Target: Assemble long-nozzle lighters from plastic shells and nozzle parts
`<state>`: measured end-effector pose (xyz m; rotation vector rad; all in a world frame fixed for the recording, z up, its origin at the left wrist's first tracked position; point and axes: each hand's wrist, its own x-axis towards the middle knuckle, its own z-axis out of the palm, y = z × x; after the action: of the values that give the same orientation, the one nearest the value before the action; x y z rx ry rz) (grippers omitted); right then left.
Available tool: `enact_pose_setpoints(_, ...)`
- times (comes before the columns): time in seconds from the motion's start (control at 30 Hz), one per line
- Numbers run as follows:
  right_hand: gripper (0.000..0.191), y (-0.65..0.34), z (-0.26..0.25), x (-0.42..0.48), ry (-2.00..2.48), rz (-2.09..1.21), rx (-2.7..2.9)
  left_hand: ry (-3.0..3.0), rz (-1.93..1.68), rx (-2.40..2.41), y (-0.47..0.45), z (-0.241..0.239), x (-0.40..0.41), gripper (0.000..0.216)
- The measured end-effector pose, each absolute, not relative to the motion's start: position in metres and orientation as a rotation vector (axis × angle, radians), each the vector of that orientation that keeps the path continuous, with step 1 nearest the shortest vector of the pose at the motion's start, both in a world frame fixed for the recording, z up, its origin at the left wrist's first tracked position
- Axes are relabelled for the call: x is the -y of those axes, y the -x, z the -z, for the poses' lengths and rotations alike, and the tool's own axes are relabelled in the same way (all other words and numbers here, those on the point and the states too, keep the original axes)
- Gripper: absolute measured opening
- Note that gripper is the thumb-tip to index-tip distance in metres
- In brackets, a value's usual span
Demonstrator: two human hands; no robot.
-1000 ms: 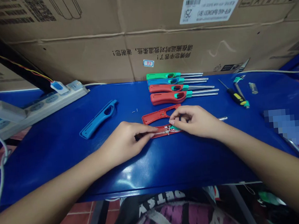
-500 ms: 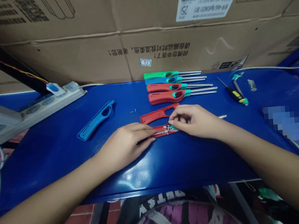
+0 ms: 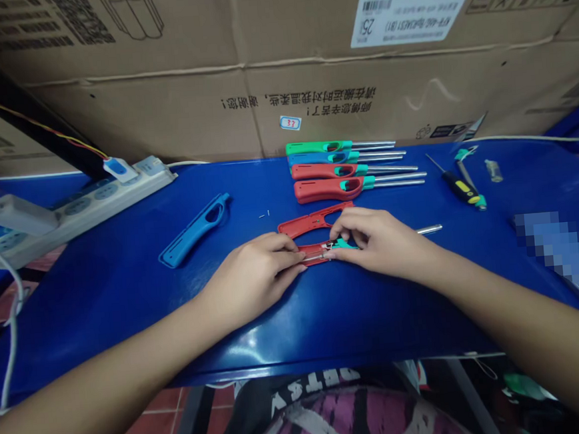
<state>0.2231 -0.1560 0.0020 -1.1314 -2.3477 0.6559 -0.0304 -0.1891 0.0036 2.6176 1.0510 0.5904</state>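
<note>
An opened red gas lighter (image 3: 315, 253) lies on the blue table with its inner parts and thin wires showing. My left hand (image 3: 258, 273) grips the end of its handle between thumb and fingers. My right hand (image 3: 371, 237) is closed around the trigger area, thumb and fingertips on the inner parts near the green trigger (image 3: 346, 243). Its metal tube (image 3: 429, 230) sticks out beyond the right hand. Just behind lies the loose red half shell (image 3: 303, 225), partly covered by the right hand. Two tiny screws (image 3: 265, 214) rest behind the left hand.
Several lighters, green, blue and red (image 3: 325, 189), lie in a row at the back. A blue half shell (image 3: 195, 231) and a power strip (image 3: 82, 201) are at left. At right lie a screwdriver (image 3: 460, 187), a small clear part (image 3: 493, 170) and a blurred-out object (image 3: 565, 249). A cardboard box (image 3: 185, 111) stands behind.
My right thumb and fingertips have shifted slightly down and left over the lighter's inner parts. The left hand stays on the handle. The whole view has shifted a little.
</note>
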Motion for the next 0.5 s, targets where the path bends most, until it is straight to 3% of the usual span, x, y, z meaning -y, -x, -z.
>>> enact_pose_setpoints(0.23, 0.021, -0.230, -0.011, 0.150, 1.191, -0.793, 2.195, -2.558, -0.618, -1.049, 0.034, -0.006, 0.187, 0.017)
enact_pose_setpoints(0.5, 0.004, -0.247, -0.025, 0.149, 1.151, -0.851, 2.517, -2.636, -0.564, -0.980, 0.031, -0.011, 0.186, 0.021)
